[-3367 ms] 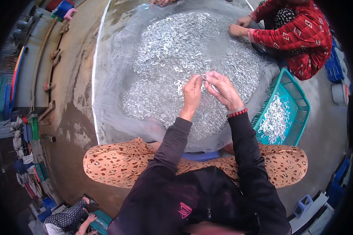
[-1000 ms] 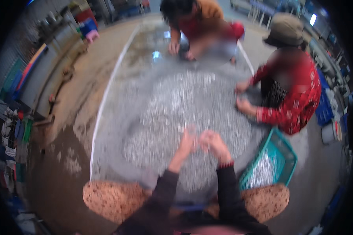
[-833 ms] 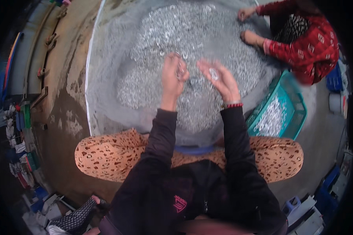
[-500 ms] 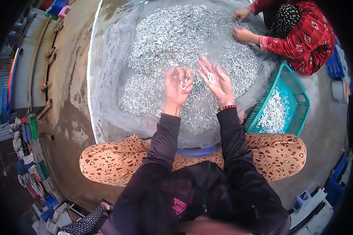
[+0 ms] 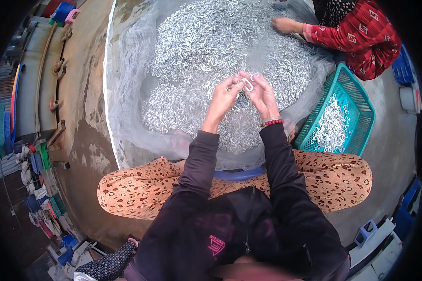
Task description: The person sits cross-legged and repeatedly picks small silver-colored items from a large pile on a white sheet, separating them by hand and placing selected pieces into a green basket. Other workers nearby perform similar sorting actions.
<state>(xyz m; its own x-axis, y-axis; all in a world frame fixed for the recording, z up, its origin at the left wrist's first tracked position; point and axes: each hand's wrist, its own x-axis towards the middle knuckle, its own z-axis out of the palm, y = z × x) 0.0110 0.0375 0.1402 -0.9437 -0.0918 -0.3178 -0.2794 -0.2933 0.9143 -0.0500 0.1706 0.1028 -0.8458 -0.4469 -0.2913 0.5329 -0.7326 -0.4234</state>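
In front of me lies a broad heap of small curled silvery-white pieces (image 5: 197,42), spread on pale netting (image 5: 129,89). My left hand (image 5: 224,97) has thumb and fingertips pinched together at a curled white piece. My right hand (image 5: 262,98), palm up with fingers bent, meets it fingertip to fingertip over the heap. A loop-shaped white piece (image 5: 248,85) lies at the right hand's fingers. Whether the pieces are fish or something else I cannot tell. A red bead bracelet (image 5: 273,122) circles my right wrist.
Close to my right knee stands a green plastic basket (image 5: 365,122) partly filled with white pieces (image 5: 332,129). Across the heap at the far right, a person in a red patterned sleeve (image 5: 330,37) reaches in with a hand (image 5: 286,25). A blue edge (image 5: 239,174) shows beneath me.
My hands have come together from apart, the left moving right and its fingers pinching, the right bending its fingers. The other person's visible hand has shifted up. The view has tilted slightly.
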